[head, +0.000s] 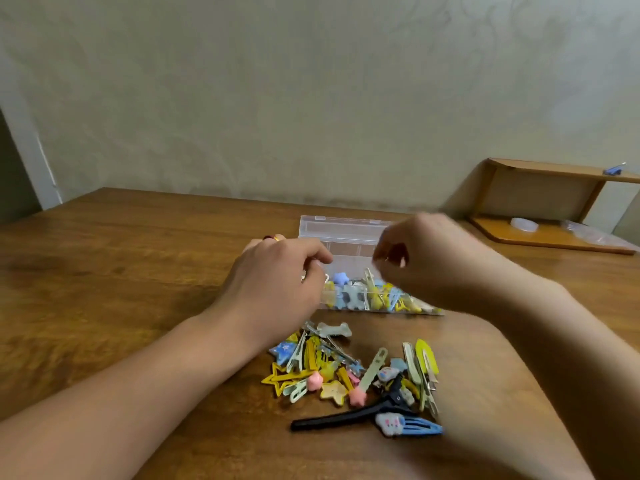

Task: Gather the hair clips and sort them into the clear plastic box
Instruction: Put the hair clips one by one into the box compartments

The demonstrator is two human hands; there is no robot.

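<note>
The clear plastic box (346, 233) lies open on the table, its lid standing up at the back. Blue, yellow and pale clips fill its front compartments. A loose pile of hair clips (346, 368) lies just in front of it, with a long black clip (343, 415) and a blue snap clip (420, 427) at the near edge. My left hand (277, 275) is curled round the box's left end, hiding it. My right hand (419, 258) hovers over the right half of the box with its fingers curled. Blur hides whether it pinches anything.
The wooden table (121, 271) runs back to a pale wall. At the back right stands a low wooden shelf (540, 202) with a white round object (524, 224), a plastic bag and a small blue thing on top.
</note>
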